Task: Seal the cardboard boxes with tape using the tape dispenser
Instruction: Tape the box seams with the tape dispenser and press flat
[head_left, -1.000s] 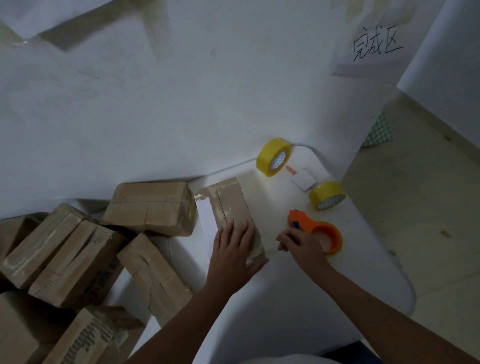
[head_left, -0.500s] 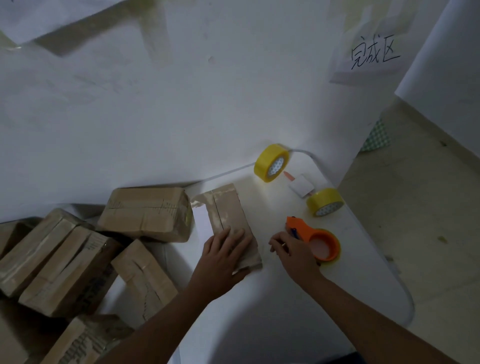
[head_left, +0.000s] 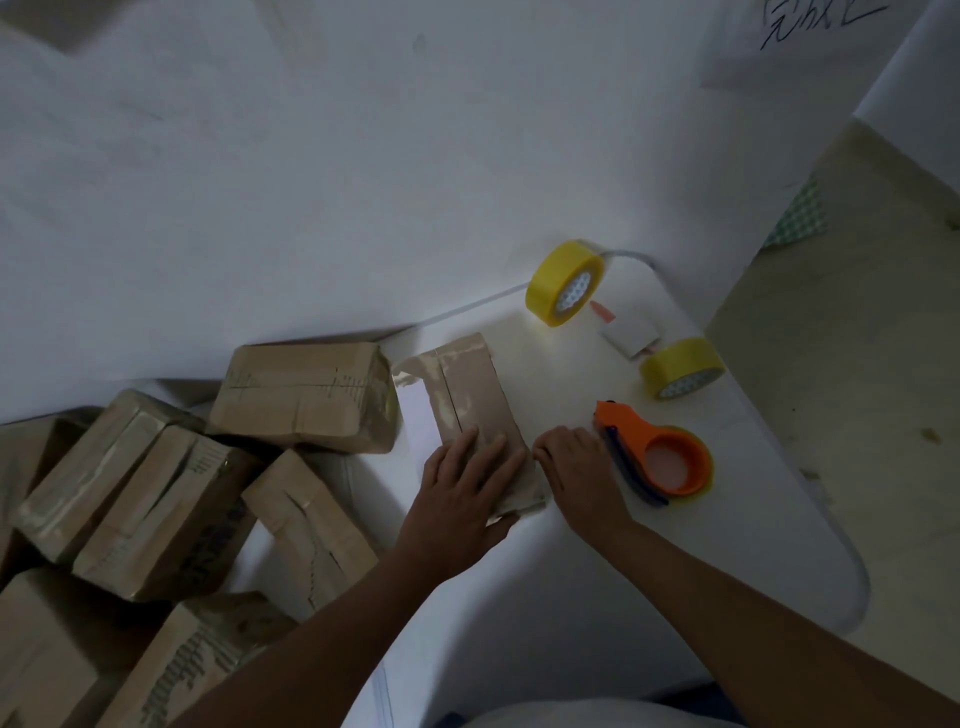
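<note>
A narrow cardboard box (head_left: 467, 395) lies on the white table (head_left: 597, 582), with shiny tape along its top seam. My left hand (head_left: 462, 493) rests flat on the box's near half, fingers straight, thumb at the near end. My right hand (head_left: 576, 467) sits against the box's right edge with bent fingertips touching it, holding nothing I can make out. The orange tape dispenser (head_left: 670, 457) lies on the table just right of that hand, apart from its fingers.
Two yellow tape rolls (head_left: 563, 280) (head_left: 680, 366) and a small white card (head_left: 631, 338) sit at the table's far right corner. Several taped cardboard boxes (head_left: 306, 395) are piled to the left. The table's rounded edge drops to the floor (head_left: 857, 415) on the right.
My right hand has slid left from the dispenser's handle to the box's right edge. My left hand has stayed on the box. The camera has come closer.
</note>
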